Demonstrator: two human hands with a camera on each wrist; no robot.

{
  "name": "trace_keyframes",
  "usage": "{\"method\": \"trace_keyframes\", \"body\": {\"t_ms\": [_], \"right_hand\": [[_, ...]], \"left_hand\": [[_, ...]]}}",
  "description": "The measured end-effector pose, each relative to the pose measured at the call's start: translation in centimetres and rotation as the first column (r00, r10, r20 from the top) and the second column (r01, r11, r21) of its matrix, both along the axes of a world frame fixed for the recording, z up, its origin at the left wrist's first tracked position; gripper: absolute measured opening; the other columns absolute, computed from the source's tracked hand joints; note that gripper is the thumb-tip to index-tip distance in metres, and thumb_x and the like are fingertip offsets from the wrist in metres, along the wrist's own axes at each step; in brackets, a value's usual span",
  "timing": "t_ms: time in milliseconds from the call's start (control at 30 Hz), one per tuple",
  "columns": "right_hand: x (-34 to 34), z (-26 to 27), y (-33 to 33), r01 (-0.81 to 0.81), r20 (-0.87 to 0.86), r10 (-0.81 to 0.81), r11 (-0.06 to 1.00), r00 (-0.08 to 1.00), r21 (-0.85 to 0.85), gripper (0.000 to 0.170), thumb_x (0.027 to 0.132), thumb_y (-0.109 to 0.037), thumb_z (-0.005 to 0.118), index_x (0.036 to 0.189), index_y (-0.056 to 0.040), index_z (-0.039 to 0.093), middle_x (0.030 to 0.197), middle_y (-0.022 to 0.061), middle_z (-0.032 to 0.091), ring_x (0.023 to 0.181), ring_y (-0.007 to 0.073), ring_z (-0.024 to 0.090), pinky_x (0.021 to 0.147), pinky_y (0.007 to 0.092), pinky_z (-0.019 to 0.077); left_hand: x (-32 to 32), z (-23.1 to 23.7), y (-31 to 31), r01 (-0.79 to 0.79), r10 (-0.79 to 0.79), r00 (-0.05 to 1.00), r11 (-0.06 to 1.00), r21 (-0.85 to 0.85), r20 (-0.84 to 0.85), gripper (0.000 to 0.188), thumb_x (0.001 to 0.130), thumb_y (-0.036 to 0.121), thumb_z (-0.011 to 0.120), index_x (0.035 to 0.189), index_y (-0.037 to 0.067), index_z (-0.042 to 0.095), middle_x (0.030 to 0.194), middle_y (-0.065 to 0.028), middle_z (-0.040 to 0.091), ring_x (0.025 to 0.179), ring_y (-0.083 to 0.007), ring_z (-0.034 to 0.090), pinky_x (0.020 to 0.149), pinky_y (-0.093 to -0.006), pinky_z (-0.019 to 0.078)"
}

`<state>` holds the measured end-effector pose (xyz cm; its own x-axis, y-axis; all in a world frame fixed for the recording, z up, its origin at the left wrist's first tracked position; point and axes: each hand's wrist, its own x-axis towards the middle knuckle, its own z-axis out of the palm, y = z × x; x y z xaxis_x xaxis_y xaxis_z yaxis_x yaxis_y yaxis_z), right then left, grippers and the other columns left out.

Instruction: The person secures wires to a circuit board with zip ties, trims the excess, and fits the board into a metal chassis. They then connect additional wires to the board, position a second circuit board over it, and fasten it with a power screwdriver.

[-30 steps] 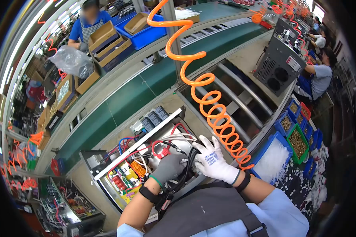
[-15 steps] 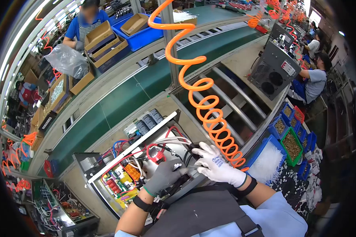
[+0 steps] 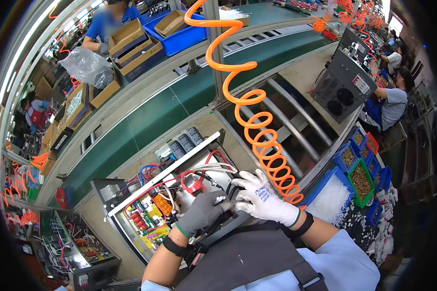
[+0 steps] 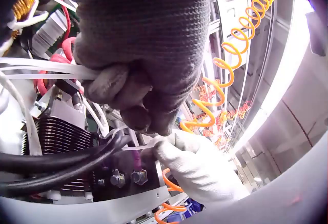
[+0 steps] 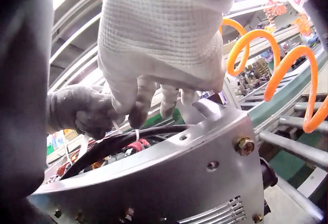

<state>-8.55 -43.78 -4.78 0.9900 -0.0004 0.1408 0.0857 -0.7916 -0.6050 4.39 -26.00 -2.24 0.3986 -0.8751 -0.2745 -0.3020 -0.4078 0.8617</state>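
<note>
The left hand (image 3: 202,211), in a grey glove, is over the near right part of an open metal chassis (image 3: 167,169). Its curled fingers pinch a thin white cable tie (image 4: 146,146), and more white strips (image 4: 51,69) run into its grip. Fingertip to fingertip with it, the white-gloved right hand (image 3: 267,199) pinches the same tie. Black cables (image 5: 102,147) pass just below both hands, with a white tie round them in the right wrist view. Red and white wires (image 3: 194,179) lie beyond the left hand. The fingertips partly hide the tie.
An orange coiled hose (image 3: 260,138) hangs close beyond the right hand. Blue and green bins (image 3: 360,180) of small parts stand at the right, beside white strips (image 3: 329,196). Another open chassis (image 3: 77,247) is at lower left; a green conveyor (image 3: 150,114) runs behind.
The right hand has moved off the black cables it lay against, and its fingertips now meet the left hand's. The black cables between the hands lie lower. The head view has shifted slightly.
</note>
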Motion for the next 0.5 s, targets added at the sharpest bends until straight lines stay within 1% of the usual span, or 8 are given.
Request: {"method": "trace_keyframes", "body": {"t_ms": [100, 167, 233, 300, 367, 400, 467, 500], "right_hand": [[-0.02, -0.56, -0.23, 0.022, 0.040, -0.022, 1.000, 0.999, -0.011, 0.016, 0.077, -0.026, 0.066, 0.077, -0.0096, 0.069, 0.126, 0.0080, 0.056, 0.126, 0.0292, 0.041, 0.107, 0.0518, 0.0211], [-0.07, -0.19, -0.28, 0.007, 0.001, -0.007, 0.999, 1.000, 0.046, 0.016, 0.078, -0.026, 0.066, 0.077, -0.0102, 0.069, 0.127, 0.0068, 0.056, 0.127, 0.0291, 0.041, 0.108, 0.0524, 0.0207], [-0.11, 0.06, -0.11, 0.009, -0.002, -0.009, 0.999, 1.000, 0.053, 0.016, 0.078, -0.026, 0.066, 0.077, -0.0101, 0.070, 0.127, 0.0066, 0.056, 0.128, 0.0293, 0.040, 0.108, 0.0532, 0.0202], [-0.08, 0.10, -0.08, 0.013, -0.005, -0.013, 0.998, 1.000, 0.059, 0.016, 0.079, -0.026, 0.066, 0.078, -0.0101, 0.070, 0.128, 0.0064, 0.056, 0.129, 0.0294, 0.039, 0.109, 0.0539, 0.0196], [-0.11, 0.04, -0.18, -0.006, -0.048, 0.011, 0.995, 0.999, 0.100, 0.017, 0.079, -0.026, 0.066, 0.078, -0.0100, 0.070, 0.129, 0.0065, 0.056, 0.131, 0.0292, 0.038, 0.110, 0.0550, 0.0185], [-0.15, 0.02, -0.20, -0.003, -0.050, 0.008, 0.995, 0.999, 0.100, 0.017, 0.079, -0.026, 0.066, 0.078, -0.0100, 0.070, 0.129, 0.0065, 0.056, 0.131, 0.0292, 0.038, 0.110, 0.0550, 0.0185], [-0.15, -0.03, -0.22, -0.001, -0.067, 0.014, 0.984, 0.998, 0.179, 0.018, 0.080, -0.028, 0.066, 0.079, -0.0101, 0.070, 0.130, 0.0061, 0.056, 0.133, 0.0290, 0.038, 0.110, 0.0554, 0.0174], [-0.08, 0.01, -0.25, -0.001, -0.068, 0.013, 0.984, 0.998, 0.179, 0.018, 0.080, -0.028, 0.066, 0.079, -0.0101, 0.070, 0.130, 0.0061, 0.056, 0.133, 0.0290, 0.038, 0.110, 0.0554, 0.0174]], "left_hand": [[0.59, -0.64, 0.44, 0.007, -0.007, 1.000, 1.000, -0.011, -0.027, 0.028, 0.088, 0.030, 0.066, 0.093, 0.002, 0.066, 0.077, -0.0172, 0.063, 0.068, -0.0300, 0.060, 0.067, -0.0373, 0.0471], [0.55, -0.25, 0.37, 0.012, -0.013, 0.999, 1.000, -0.020, -0.052, 0.028, 0.088, 0.030, 0.066, 0.093, 0.002, 0.066, 0.077, -0.0162, 0.063, 0.068, -0.0283, 0.060, 0.067, -0.0370, 0.0473], [0.56, -0.14, 0.34, 0.015, -0.017, 0.997, 1.000, -0.026, -0.079, 0.028, 0.088, 0.030, 0.066, 0.093, 0.002, 0.066, 0.077, -0.0153, 0.063, 0.068, -0.0266, 0.060, 0.067, -0.0367, 0.0475], [0.64, -0.18, 0.28, 0.031, -0.032, 0.997, 0.999, -0.020, -0.064, 0.027, 0.088, 0.029, 0.067, 0.093, 0.002, 0.066, 0.076, -0.0132, 0.063, 0.068, -0.0223, 0.060, 0.067, -0.0353, 0.0480], [0.69, 0.02, 0.23, 0.030, -0.031, 0.996, 0.999, -0.014, -0.083, 0.027, 0.088, 0.029, 0.067, 0.093, 0.002, 0.066, 0.076, -0.0127, 0.063, 0.068, -0.0213, 0.060, 0.067, -0.0347, 0.0481], [0.70, 0.09, 0.19, 0.027, -0.028, 0.995, 1.000, -0.009, -0.100, 0.026, 0.088, 0.028, 0.067, 0.093, 0.002, 0.066, 0.076, -0.0122, 0.063, 0.069, -0.0203, 0.060, 0.068, -0.0341, 0.0482], [0.80, -0.39, 0.19, 0.028, -0.027, 0.994, 1.000, 0.004, -0.105, 0.026, 0.089, 0.028, 0.067, 0.093, 0.002, 0.066, 0.076, -0.0117, 0.063, 0.069, -0.0196, 0.060, 0.068, -0.0335, 0.0484], [0.86, -0.62, 0.21, 0.026, -0.024, 0.994, 1.000, 0.017, -0.108, 0.026, 0.089, 0.028, 0.066, 0.092, 0.002, 0.066, 0.076, -0.0112, 0.063, 0.069, -0.0189, 0.060, 0.068, -0.0330, 0.0485]]}}
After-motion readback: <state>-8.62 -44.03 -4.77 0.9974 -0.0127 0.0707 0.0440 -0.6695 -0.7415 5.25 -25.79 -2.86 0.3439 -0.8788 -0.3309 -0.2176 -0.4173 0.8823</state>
